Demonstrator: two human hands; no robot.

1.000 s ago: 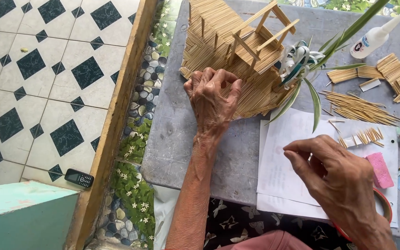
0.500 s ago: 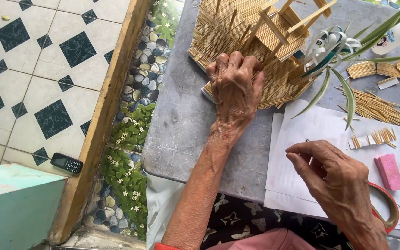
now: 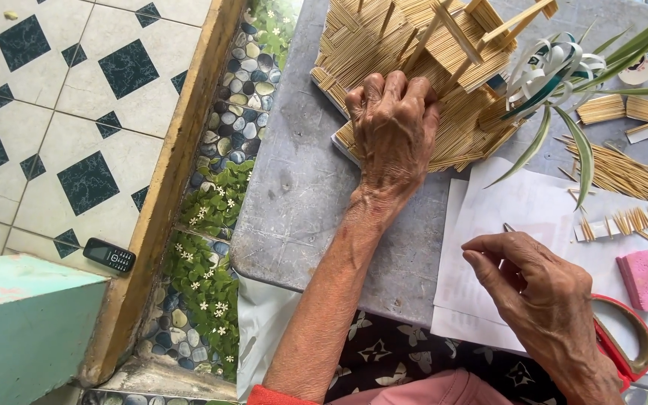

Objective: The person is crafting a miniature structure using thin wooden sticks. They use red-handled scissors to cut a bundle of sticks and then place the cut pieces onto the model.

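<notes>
A: The left hand (image 3: pixel 393 127) sits upper centre of the frame, fingers curled and pressed down on the stick-built model house (image 3: pixel 421 67). It grips the near edge of the roof, knuckles up.

B: And the right hand (image 3: pixel 538 289)?

A: Lower right, over the white paper (image 3: pixel 519 210). Thumb and forefinger are pinched on a thin stick (image 3: pixel 507 227); only its tip shows, pointing up and left.

B: So which way does the house lie from that pinch?

A: Up and left, across the paper, well apart. The stick's long axis points roughly towards it. The left hand is the nearer one, already touching.

B: Anything else around?

A: Loose sticks (image 3: pixel 624 172) at the right, a pink eraser (image 3: pixel 640 279), red-handled scissors (image 3: pixel 628 345) under the right wrist, a green leafy plant (image 3: pixel 571 142) just beside the house.
</notes>
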